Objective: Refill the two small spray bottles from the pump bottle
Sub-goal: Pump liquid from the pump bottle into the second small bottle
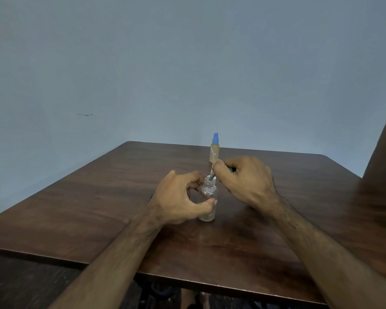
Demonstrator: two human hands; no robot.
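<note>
A small clear bottle [208,198] stands upright and uncapped on the brown table [98,197]. My left hand [178,199] grips its body between thumb and fingers. My right hand [245,181] holds a dark sprayer head whose thin tube [212,172] reaches into the clear bottle's open neck. Most of the sprayer head is hidden inside my fist. Behind them stands a second small bottle [214,150] with a blue cap, tan liquid and a red label, upright and untouched.
A plain blue-grey wall rises behind the table. A dark brown edge [383,148], perhaps furniture, stands at the far right. Below the table's near edge some dark objects [163,293] lie on the floor.
</note>
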